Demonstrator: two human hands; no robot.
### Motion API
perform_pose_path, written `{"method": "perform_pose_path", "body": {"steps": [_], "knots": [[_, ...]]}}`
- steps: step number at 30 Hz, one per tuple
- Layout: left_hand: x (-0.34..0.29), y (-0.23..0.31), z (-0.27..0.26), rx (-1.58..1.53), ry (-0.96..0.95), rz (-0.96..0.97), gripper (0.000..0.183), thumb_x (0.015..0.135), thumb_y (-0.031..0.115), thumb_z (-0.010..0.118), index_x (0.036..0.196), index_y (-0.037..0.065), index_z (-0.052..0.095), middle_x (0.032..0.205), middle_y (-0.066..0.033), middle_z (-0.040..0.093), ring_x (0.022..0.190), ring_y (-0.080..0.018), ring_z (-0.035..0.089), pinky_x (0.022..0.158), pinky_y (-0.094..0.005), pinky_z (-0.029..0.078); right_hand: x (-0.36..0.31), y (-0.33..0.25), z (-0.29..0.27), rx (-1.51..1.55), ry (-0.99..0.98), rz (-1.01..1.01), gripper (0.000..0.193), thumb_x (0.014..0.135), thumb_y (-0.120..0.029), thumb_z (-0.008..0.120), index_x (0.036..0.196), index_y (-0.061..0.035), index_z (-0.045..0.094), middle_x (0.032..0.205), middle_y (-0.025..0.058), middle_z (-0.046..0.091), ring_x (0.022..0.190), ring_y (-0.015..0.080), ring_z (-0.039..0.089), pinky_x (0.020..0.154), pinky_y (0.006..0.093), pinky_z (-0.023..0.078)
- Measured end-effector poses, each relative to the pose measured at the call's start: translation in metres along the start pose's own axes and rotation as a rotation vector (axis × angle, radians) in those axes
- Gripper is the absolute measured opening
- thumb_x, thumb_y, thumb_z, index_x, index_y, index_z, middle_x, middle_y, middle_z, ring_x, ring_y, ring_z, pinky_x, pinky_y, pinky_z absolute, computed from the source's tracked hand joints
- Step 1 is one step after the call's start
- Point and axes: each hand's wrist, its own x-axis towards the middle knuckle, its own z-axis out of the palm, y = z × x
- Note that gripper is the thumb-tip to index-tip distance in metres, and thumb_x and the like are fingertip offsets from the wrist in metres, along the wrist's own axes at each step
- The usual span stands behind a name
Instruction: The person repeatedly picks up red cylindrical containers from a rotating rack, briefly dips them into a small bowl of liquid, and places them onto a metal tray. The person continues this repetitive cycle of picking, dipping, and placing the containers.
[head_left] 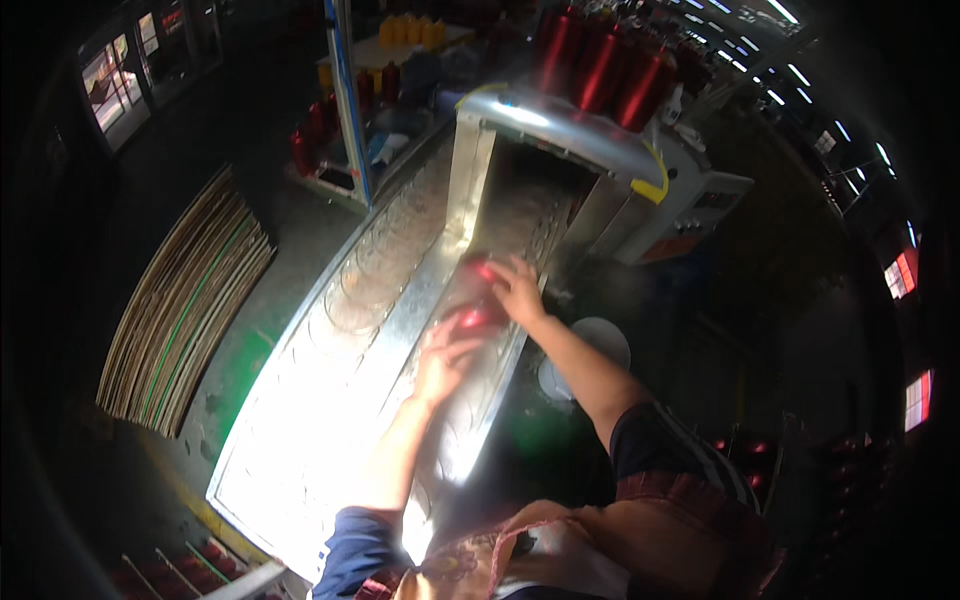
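Ahead of the dark opening of a metal tunnel machine (pixel 545 165), both hands reach over its bright conveyor bed. A glossy red piece (pixel 473 318), blurred under glare, lies by the fingertips of my left hand (pixel 445 358). That hand's fingers are spread, and I cannot tell whether they touch it. Slightly farther in, my right hand (pixel 517 292) has its fingers stretched apart over another red patch (pixel 483 270). Whether the two red patches belong to one thing or two is unclear; they resemble the red thread cones (pixel 597 70) on top of the machine.
A stack of flat cardboard (pixel 185 310) stands on the floor at the left. Beyond the bed rises a blue-edged post (pixel 347 105) near more red cones (pixel 315 130). A white round container (pixel 600 345) sits below my right forearm. Yellow cones (pixel 410 32) stand far back.
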Motion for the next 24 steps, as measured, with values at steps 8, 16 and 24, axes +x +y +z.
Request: {"method": "perform_pose_path", "body": {"steps": [8,16,24], "knots": [[-0.284,0.122,-0.024,-0.409,0.439,-0.841,0.016,0.091,0.002,0.065,0.106,0.003,0.071,0.101,-0.0026,0.070,0.091,-0.0085,0.063,0.077,-0.0221,0.051,-0.181,-0.027,-0.023,0.775,-0.339,0.126,0.032,0.089,0.000,0.062,0.121,-0.0015,0.063,0.108,0.0067,0.063,0.093,0.0151,0.064,0.081,0.0260,0.049],[-0.492,0.235,-0.049,-0.230,0.969,-0.869,0.019,0.091,0.009,0.065,0.108,0.003,0.071,0.100,-0.0025,0.070,0.091,-0.0089,0.063,0.081,-0.0241,0.049,-0.366,-0.121,0.008,0.891,-1.033,0.226,0.032,0.092,-0.002,0.058,0.124,0.0008,0.061,0.116,0.0099,0.064,0.093,0.0137,0.064,0.074,0.0252,0.055],[-0.722,0.426,-0.141,0.489,1.666,-0.893,0.023,0.089,0.003,0.063,0.110,0.004,0.070,0.114,-0.0059,0.064,0.099,-0.0144,0.063,0.086,-0.0271,0.050,-0.510,-0.363,0.053,0.773,-1.565,-0.257,0.033,0.090,0.001,0.063,0.122,-0.0024,0.063,0.116,0.0072,0.062,0.100,0.0154,0.061,0.078,0.0271,0.053]]}}
